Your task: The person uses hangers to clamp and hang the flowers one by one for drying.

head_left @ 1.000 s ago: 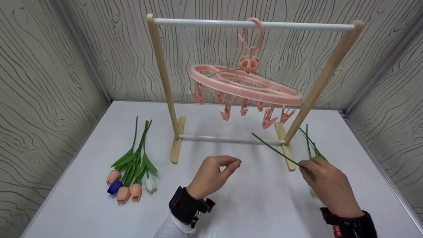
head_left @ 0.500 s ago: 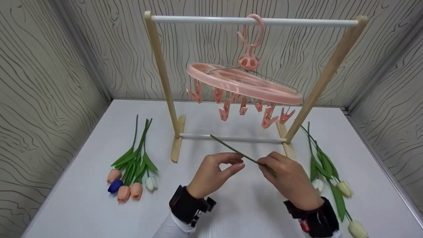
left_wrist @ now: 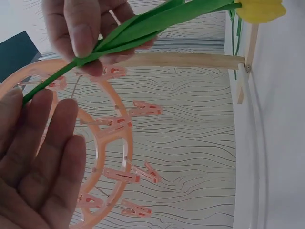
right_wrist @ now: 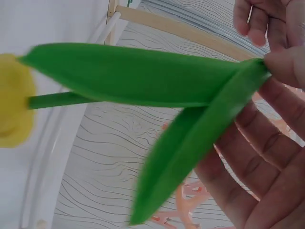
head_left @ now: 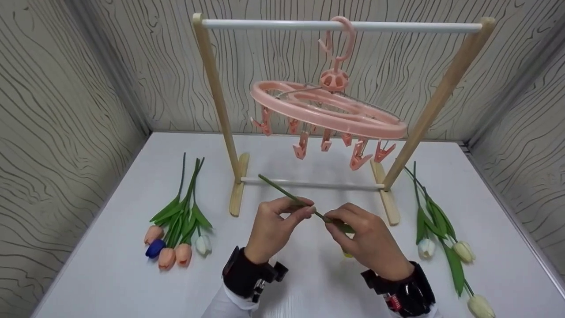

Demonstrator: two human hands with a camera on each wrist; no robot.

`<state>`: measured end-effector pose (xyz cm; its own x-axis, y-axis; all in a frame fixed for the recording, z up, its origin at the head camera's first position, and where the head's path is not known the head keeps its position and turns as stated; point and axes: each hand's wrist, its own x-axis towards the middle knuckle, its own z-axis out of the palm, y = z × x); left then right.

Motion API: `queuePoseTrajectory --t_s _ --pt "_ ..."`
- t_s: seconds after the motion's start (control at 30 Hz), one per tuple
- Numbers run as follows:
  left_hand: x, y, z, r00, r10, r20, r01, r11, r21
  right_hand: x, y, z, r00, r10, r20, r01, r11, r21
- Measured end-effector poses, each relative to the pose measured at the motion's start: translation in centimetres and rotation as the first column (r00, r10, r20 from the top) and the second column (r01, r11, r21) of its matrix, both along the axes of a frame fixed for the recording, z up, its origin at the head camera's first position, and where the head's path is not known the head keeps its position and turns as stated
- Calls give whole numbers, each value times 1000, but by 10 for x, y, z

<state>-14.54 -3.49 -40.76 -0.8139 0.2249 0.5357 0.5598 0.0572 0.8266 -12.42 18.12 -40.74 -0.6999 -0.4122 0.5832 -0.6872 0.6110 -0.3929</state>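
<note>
Both hands hold one artificial yellow tulip [left_wrist: 261, 10] over the middle of the table. Its bare green stem [head_left: 277, 186] points up and left, toward the rack. The left hand [head_left: 273, 229] pinches that stem between thumb and fingers. Further down, where the green leaves [right_wrist: 138, 76] join, the right hand [head_left: 368, 240] grips the tulip with thumb and forefinger. From the head, the right hand hides most of the bloom. Above the hands, a pink oval clip hanger [head_left: 329, 117] hangs tilted, lower on its right side, with several clips [head_left: 301, 146] dangling below it.
A wooden rack with a white top rod [head_left: 273, 25] bears the hanger; its right foot [head_left: 386, 198] stands near the right hand. Peach, blue and white tulips [head_left: 176, 225] lie at the left. Pale tulips [head_left: 463, 251] lie at the right. Patterned walls [head_left: 145, 66] enclose the table.
The right hand has brought the tulip leftward from the right side to the left hand. The left hand, bare a second ago, now pinches the stem.
</note>
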Motion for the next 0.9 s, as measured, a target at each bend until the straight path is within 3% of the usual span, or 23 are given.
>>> queuePoseTrajectory --t_s 0.27,0.6,0.73,0.9 --pt "0 -7 7 996 0 86 -14 988 152 0 0 -7 1000 21 -7 -22 995 -97" --pt "0 -10 9 998 30 61 -40 986 165 -3 -4 -9 996 55 66 -47 992 -118" --pt "-1 -15 13 995 83 52 -90 986 141 -11 -9 6 994 90 54 -81 986 -149" --pt "-7 -22 23 991 111 69 -119 986 118 -30 -20 48 998 57 -21 -60 978 -201"
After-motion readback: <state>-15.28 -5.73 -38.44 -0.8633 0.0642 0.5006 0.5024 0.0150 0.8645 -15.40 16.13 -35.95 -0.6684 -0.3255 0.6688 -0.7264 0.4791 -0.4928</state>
